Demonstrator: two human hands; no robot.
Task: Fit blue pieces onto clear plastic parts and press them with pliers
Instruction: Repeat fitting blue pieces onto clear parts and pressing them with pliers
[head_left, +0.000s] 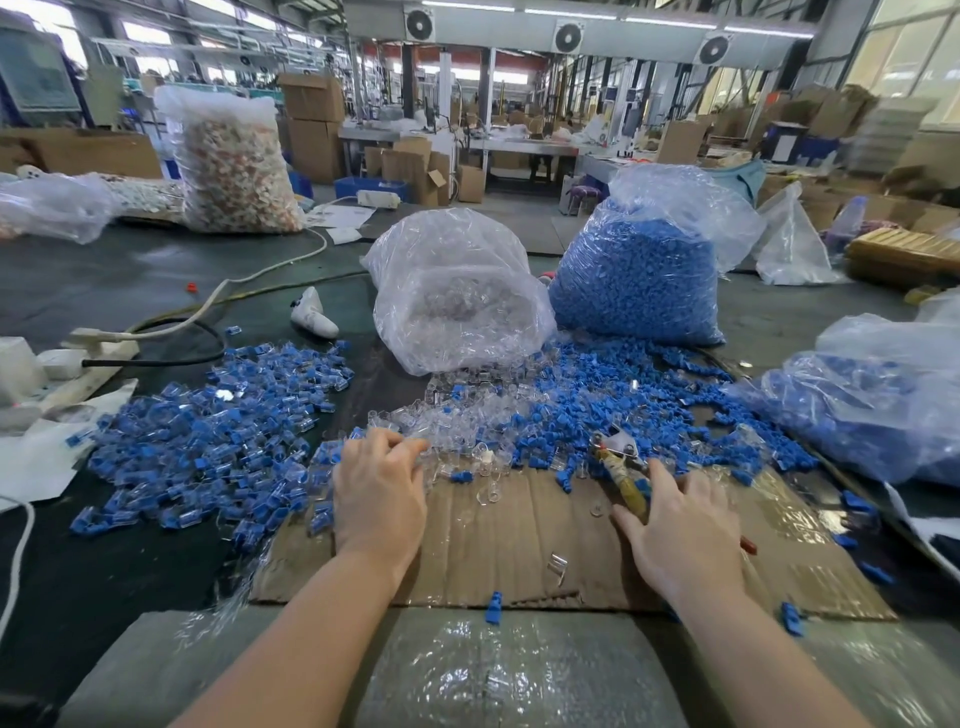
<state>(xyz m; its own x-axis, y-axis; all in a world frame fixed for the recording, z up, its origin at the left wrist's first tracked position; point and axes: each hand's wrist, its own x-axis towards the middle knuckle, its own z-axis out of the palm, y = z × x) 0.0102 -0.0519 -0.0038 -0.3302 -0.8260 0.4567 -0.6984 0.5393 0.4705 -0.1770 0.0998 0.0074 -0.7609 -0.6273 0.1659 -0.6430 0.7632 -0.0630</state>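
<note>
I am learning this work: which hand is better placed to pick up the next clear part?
Left. The left hand already reaches into the clear parts; the right hand is at the pliers.

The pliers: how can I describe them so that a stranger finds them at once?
Start at the brown cardboard sheet in front of the person. Near its far right part, the right hand rests on the pliers. They are the only tool there: metal jaws, yellowish worn handles, among loose blue pieces.
</note>
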